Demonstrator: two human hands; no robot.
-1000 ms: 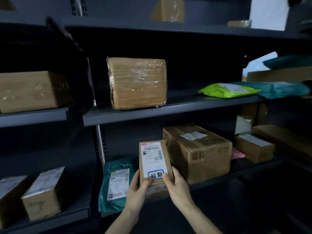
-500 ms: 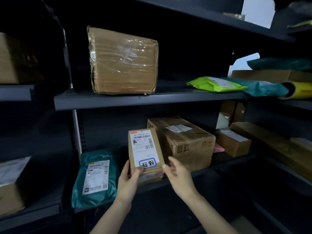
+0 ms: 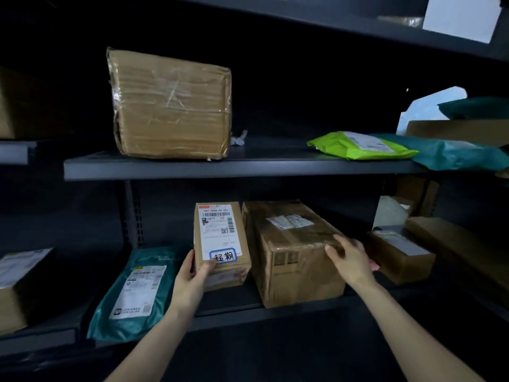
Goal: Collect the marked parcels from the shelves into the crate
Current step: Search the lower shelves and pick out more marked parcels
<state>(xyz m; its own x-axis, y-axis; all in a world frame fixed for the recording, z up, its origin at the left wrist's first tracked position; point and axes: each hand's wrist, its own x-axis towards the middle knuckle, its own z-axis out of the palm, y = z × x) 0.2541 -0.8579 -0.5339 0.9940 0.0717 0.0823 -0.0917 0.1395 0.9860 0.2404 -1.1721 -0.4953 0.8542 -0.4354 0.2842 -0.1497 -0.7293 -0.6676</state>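
Note:
A small cardboard parcel with a white shipping label and a blue-framed handwritten mark stands on the lower shelf. My left hand grips its lower left corner, thumb on the front face. My right hand lies with relaxed fingers on the top right edge of the larger brown box standing next to it. No crate is in view.
A taped brown box, a lime-green mailer and a teal mailer lie on the upper shelf. A teal bag leans at lower left; small boxes sit at right.
My right hand let go of the marked parcel and moved right onto the larger brown box. My left hand alone holds the parcel. The view shifted closer.

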